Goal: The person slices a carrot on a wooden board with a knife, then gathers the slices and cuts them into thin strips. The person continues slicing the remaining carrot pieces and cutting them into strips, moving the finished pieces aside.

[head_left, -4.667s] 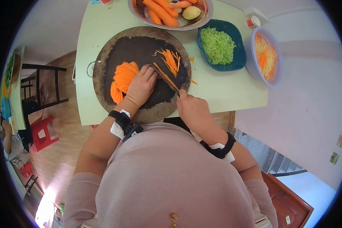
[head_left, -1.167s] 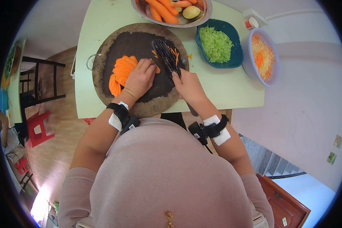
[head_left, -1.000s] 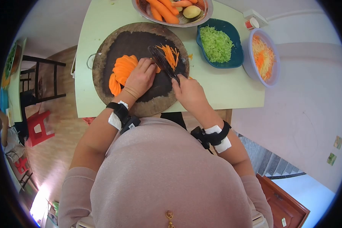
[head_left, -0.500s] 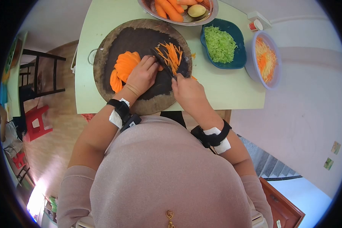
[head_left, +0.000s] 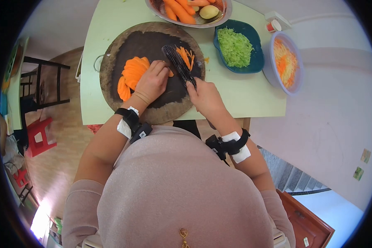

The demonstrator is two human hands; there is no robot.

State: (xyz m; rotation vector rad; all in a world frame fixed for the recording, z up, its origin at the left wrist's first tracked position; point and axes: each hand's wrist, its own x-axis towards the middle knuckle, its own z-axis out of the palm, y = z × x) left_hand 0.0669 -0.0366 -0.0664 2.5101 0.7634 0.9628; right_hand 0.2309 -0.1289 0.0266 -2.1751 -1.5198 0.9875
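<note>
A round wooden chopping board (head_left: 111, 93) with a dark, worn middle lies in front of me. Fanned orange carrot slices (head_left: 133, 73) rest on its left half. My left hand (head_left: 153, 78) is closed over the right end of these slices, its fingers curled and pressing down. In my right hand (head_left: 207, 96) is the handle of a knife (head_left: 177, 62), whose dark, streaked blade is tilted and points away from me. Thin carrot shreds (head_left: 187, 57) lie just right of the blade, partly hidden by it. A small orange piece shows between my left fingertips and the knife.
A metal colander (head_left: 186, 21) with whole carrots (head_left: 178, 11) and a yellowish potato-like vegetable (head_left: 209, 12) stands behind the board. To the right are a teal basin (head_left: 258, 64) of green shreds and a lilac bowl (head_left: 273, 78) of orange and pale shreds. A paper cup (head_left: 273, 26) is beyond.
The knife blade has turned flatter, showing its broad side and covering more of the carrot shreds. My left hand stays on the slices. The whole view has shifted slightly.
</note>
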